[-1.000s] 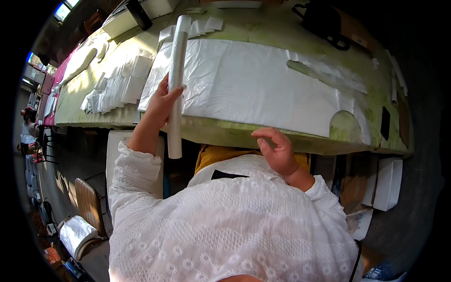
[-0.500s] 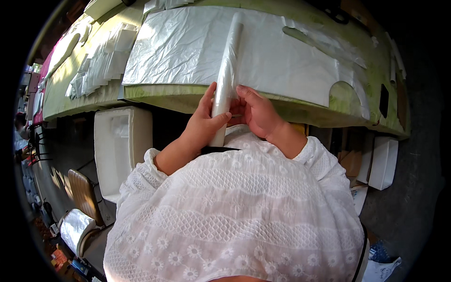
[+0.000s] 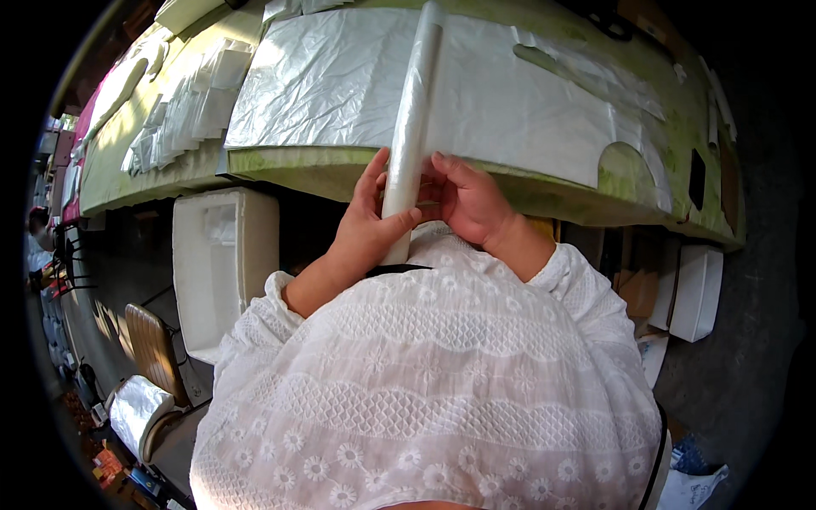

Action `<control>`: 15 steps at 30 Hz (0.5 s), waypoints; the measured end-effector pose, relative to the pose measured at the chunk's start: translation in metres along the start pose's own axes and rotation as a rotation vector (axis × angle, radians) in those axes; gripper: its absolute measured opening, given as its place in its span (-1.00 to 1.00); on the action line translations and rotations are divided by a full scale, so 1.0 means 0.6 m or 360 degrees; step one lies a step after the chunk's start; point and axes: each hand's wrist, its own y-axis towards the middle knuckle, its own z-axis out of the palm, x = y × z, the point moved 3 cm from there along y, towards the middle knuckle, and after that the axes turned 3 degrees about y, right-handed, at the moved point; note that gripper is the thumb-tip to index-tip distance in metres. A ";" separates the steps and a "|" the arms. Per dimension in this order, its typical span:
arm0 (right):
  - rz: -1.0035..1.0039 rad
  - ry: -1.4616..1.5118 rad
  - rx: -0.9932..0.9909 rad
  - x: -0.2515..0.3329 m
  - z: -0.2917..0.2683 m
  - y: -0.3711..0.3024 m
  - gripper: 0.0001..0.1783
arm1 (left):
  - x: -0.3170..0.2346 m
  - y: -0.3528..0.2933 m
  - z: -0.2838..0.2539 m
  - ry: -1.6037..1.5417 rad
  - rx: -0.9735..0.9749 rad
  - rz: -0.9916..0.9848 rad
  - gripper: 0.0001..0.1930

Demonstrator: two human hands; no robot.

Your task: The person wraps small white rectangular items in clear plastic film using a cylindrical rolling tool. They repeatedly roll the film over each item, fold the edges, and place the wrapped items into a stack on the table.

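A long roll of clear plastic film (image 3: 414, 110) stands tilted in front of my body, its far end over the table and its near end close to my waist. My left hand (image 3: 367, 208) grips its lower part from the left, thumb across the front and fingers up along the side. On the other side my right hand (image 3: 478, 204) has its fingers curled against the roll, partly hidden behind it, with the thumb raised near its edge. Beyond the roll, a large sheet of clear plastic film (image 3: 314, 81) lies spread on the green-covered table (image 3: 331, 163).
Flat plastic bags (image 3: 200, 98) lie in an overlapping row on the table's left. Below the table edge stands a white foam box (image 3: 189, 272); a brown-backed chair (image 3: 155, 353) is farther left. A white box (image 3: 697, 293) stands on the right, below a dark flat object (image 3: 697, 178).
The roll's far end has risen toward the top of the picture. My hands keep nearly the same hold and place.
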 end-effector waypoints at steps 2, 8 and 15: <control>-0.0016 -0.0041 -0.0028 -0.004 -0.003 0.002 -0.69 | 0.002 0.000 -0.001 0.0013 -0.0001 -0.0008 0.05; -0.0028 -0.0088 -0.0047 -0.001 0.013 -0.021 -0.68 | 0.005 0.003 -0.001 -0.0168 -0.0054 -0.0130 0.08; -0.0090 -0.0072 -0.0170 -0.007 0.002 -0.019 -0.66 | 0.020 0.014 0.004 -0.0453 0.0061 -0.0129 0.03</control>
